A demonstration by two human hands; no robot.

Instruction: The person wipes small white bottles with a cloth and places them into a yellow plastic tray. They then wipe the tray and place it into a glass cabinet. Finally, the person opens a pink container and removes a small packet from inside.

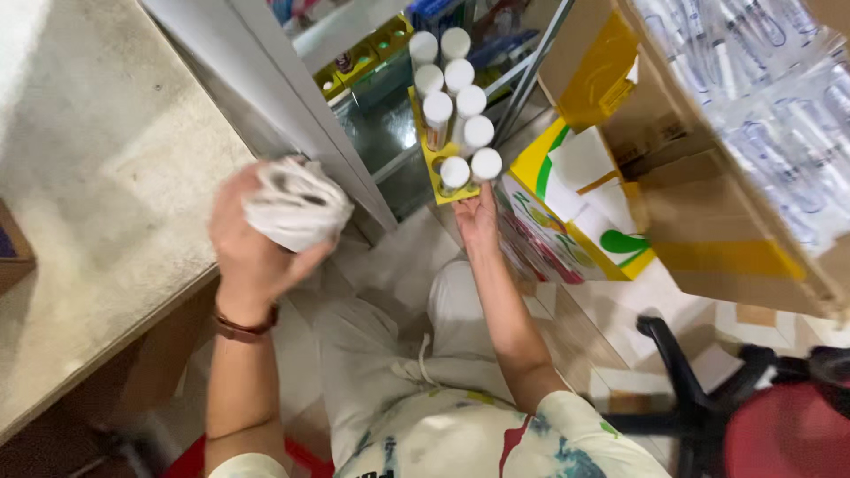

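My left hand is raised near the edge of a white cabinet door and is closed around a crumpled white cloth. A brown band sits on that wrist. My right hand reaches forward and holds the near end of a yellow rack. Several white-capped bottles stand upright in the rack in two rows. The rack sits at the open cabinet's glass shelf.
A pale stone counter runs along the left. A cardboard box full of clear plastic-wrapped tubes stands at the right, above a yellow, white and green carton. A red and black swivel chair is at the lower right. Tiled floor lies below.
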